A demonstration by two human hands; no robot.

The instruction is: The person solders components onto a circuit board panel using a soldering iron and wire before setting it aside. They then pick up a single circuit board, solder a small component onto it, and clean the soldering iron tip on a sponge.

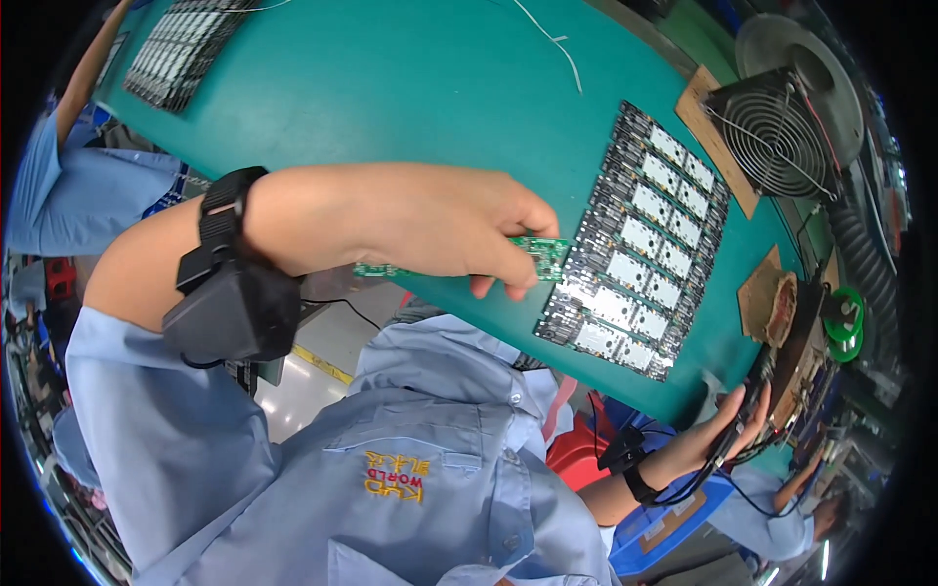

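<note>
My left hand (430,225) reaches across from the left, a black device strapped to its wrist. Its thumb and fingers grip a narrow green circuit board (550,258), most of which the hand hides. The board's right end is beside a panel of black circuit boards (635,244) with rows of white and silvery rectangles, lying on the green table (420,98). At the lower right, my right hand (718,435) has its fingers curled around black cables (766,369). Those cables partly cover the fingers, and anything else in that hand is hidden.
A fan with a wire guard (779,137) stands on the right beside a wooden board (718,142). Below it are a brown sponge-like pad (780,308) and a green spool (845,322). Another black board stack (181,54) lies far left. A co-worker's arm (86,73) shows there.
</note>
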